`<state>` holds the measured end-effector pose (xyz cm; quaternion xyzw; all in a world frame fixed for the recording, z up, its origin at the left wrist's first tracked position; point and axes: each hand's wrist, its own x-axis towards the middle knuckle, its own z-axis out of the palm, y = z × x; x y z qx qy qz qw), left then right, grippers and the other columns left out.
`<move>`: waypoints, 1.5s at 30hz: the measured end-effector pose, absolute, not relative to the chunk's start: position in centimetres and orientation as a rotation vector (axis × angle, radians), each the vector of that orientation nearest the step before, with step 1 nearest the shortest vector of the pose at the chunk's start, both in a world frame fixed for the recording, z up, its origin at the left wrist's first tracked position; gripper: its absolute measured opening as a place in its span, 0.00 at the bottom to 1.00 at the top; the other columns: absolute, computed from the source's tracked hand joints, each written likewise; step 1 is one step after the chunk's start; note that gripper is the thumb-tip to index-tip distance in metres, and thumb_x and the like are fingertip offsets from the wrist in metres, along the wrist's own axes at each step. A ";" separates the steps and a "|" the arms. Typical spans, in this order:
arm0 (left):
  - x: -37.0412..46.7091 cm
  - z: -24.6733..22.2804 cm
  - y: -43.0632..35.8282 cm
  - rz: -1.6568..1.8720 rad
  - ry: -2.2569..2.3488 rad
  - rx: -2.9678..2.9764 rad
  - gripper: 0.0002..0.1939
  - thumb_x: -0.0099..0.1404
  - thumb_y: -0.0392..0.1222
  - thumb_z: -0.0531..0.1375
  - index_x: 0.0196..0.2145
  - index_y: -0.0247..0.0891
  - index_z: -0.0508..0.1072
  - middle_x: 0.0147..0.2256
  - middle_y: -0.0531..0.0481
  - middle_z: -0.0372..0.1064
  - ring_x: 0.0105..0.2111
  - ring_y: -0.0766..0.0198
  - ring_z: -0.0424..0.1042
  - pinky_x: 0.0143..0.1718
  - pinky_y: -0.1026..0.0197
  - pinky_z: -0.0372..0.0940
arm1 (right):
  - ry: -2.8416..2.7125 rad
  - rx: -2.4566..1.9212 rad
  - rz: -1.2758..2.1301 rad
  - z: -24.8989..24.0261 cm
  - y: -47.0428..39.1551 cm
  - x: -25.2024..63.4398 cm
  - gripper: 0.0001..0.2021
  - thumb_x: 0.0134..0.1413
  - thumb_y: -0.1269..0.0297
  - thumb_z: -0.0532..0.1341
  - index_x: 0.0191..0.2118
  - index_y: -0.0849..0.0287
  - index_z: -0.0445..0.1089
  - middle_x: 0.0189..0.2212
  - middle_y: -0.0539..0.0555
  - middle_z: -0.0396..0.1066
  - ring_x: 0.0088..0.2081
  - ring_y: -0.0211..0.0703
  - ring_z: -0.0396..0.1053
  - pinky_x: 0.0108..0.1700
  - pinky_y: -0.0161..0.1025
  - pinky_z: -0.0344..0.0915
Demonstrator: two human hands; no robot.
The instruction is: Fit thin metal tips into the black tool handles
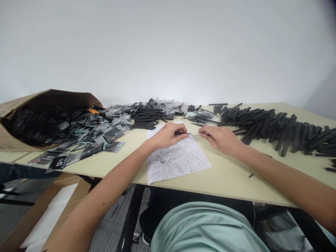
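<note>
A: Taking the scribbled paper [180, 162] as the clock's centre, where are the hands?
B: The left hand [166, 135] is at twelve, over the paper's far part. The right hand [219, 138] is at two, above the tabletop [225, 182].
A: And their fingers?
B: The left ones are pinched round a slim black pen [179, 133], its narrow tip pointing toward three. The right ones are nearly closed on a thin pale piece [195, 133] between the hands; it's too small to tell what it is, or whether it touches the pen.
A: What lies off to the left?
B: An open cardboard box [15, 141] on its side, between nine and ten, full of dark packets. More flat packets [89, 150] spread from its mouth, with an orange piece [93, 111] among them at ten. A stack of black sticks [147, 118] sits near eleven.
A: The other side?
B: Thin dark rods [203, 117] at one, then a long heap of thick black tubes [275, 126] between two and three. One small black bit [251, 175] lies alone, past three.
A: Anything lower?
B: Another open carton [42, 213] with white inside, between eight and nine, below the tabletop.
</note>
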<state>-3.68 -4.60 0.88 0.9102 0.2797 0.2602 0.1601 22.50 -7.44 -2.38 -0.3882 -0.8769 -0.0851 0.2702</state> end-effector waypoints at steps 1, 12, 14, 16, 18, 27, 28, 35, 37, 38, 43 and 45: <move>-3.7 0.9 -4.6 0.750 0.796 2.595 0.09 0.69 0.45 0.61 0.38 0.37 0.74 0.31 0.51 0.75 0.30 0.66 0.71 0.32 0.63 0.61 | -2.351 -1.028 -0.236 -2.4 -7.4 22.5 0.11 0.69 0.64 0.51 0.45 0.57 0.70 0.37 0.55 0.78 0.31 0.43 0.72 0.32 0.37 0.57; -3.5 0.6 -4.7 0.749 0.780 2.602 0.09 0.69 0.46 0.61 0.40 0.38 0.75 0.32 0.50 0.76 0.32 0.65 0.73 0.33 0.63 0.63 | -2.421 -1.035 -0.159 -2.2 -7.6 22.3 0.12 0.65 0.70 0.50 0.43 0.57 0.70 0.32 0.53 0.77 0.26 0.40 0.69 0.31 0.36 0.56; -3.5 0.7 -4.8 0.759 0.778 2.603 0.08 0.69 0.46 0.61 0.39 0.38 0.74 0.32 0.51 0.75 0.32 0.65 0.73 0.34 0.63 0.63 | -2.420 -1.047 -0.148 -2.3 -7.5 22.2 0.12 0.67 0.67 0.50 0.44 0.57 0.70 0.34 0.54 0.78 0.27 0.41 0.70 0.32 0.37 0.57; -3.5 0.9 -4.8 0.764 0.786 2.611 0.08 0.69 0.45 0.61 0.38 0.38 0.74 0.31 0.51 0.75 0.31 0.65 0.72 0.34 0.63 0.63 | -2.415 -1.072 -0.132 -2.3 -7.5 22.1 0.13 0.69 0.63 0.50 0.46 0.58 0.70 0.36 0.55 0.78 0.30 0.44 0.72 0.34 0.38 0.58; -3.5 1.0 -4.8 0.770 0.801 2.622 0.08 0.69 0.44 0.60 0.38 0.38 0.74 0.31 0.51 0.75 0.31 0.66 0.72 0.34 0.63 0.63 | -2.404 -1.110 -0.105 -2.2 -7.7 21.9 0.14 0.70 0.59 0.50 0.48 0.58 0.70 0.38 0.57 0.78 0.33 0.46 0.73 0.36 0.40 0.60; -3.7 1.1 -4.6 0.867 0.854 2.609 0.08 0.70 0.44 0.59 0.37 0.38 0.74 0.32 0.50 0.76 0.31 0.65 0.72 0.32 0.63 0.62 | -2.382 -1.105 0.083 -2.9 -7.2 22.4 0.16 0.71 0.64 0.45 0.57 0.60 0.62 0.46 0.62 0.75 0.46 0.53 0.73 0.46 0.46 0.65; -3.8 1.1 -4.6 0.877 0.861 2.611 0.08 0.70 0.44 0.59 0.37 0.38 0.74 0.33 0.50 0.76 0.31 0.65 0.72 0.32 0.63 0.62 | -2.391 -1.071 0.089 -3.2 -6.9 22.5 0.16 0.71 0.65 0.45 0.57 0.59 0.62 0.47 0.62 0.75 0.46 0.53 0.73 0.46 0.46 0.65; -3.8 1.0 -4.4 0.889 0.855 2.628 0.07 0.70 0.44 0.59 0.38 0.39 0.74 0.32 0.51 0.75 0.31 0.66 0.72 0.32 0.63 0.62 | -2.351 -1.131 -0.012 -3.4 -6.2 22.5 0.16 0.72 0.59 0.49 0.57 0.58 0.64 0.47 0.61 0.77 0.40 0.52 0.76 0.40 0.44 0.66; -3.8 1.0 -4.5 0.892 0.839 2.635 0.07 0.70 0.44 0.59 0.38 0.38 0.74 0.32 0.51 0.75 0.31 0.66 0.72 0.33 0.63 0.62 | -2.355 -1.125 -0.031 -3.2 -6.4 22.4 0.15 0.72 0.59 0.49 0.56 0.58 0.65 0.48 0.60 0.77 0.41 0.52 0.77 0.41 0.44 0.67; -3.7 1.0 -4.5 0.894 0.835 2.637 0.07 0.70 0.44 0.59 0.38 0.38 0.74 0.32 0.51 0.75 0.31 0.66 0.72 0.33 0.63 0.62 | -2.361 -1.115 -0.039 -3.1 -6.5 22.4 0.15 0.72 0.59 0.49 0.55 0.58 0.65 0.48 0.60 0.77 0.42 0.52 0.77 0.42 0.43 0.67; -3.7 1.0 -4.5 0.891 0.828 2.630 0.08 0.70 0.45 0.59 0.38 0.39 0.74 0.32 0.51 0.75 0.31 0.66 0.72 0.32 0.63 0.62 | -2.364 -1.073 -0.050 -3.1 -6.5 22.5 0.15 0.72 0.60 0.48 0.54 0.58 0.66 0.48 0.60 0.77 0.44 0.52 0.77 0.43 0.44 0.68; -3.8 1.0 -4.5 0.895 0.819 2.629 0.08 0.70 0.45 0.59 0.38 0.38 0.74 0.32 0.51 0.75 0.31 0.66 0.72 0.32 0.63 0.62 | -2.351 -1.078 -0.041 -3.1 -6.4 22.5 0.15 0.72 0.60 0.48 0.55 0.58 0.65 0.48 0.60 0.77 0.44 0.52 0.77 0.43 0.45 0.68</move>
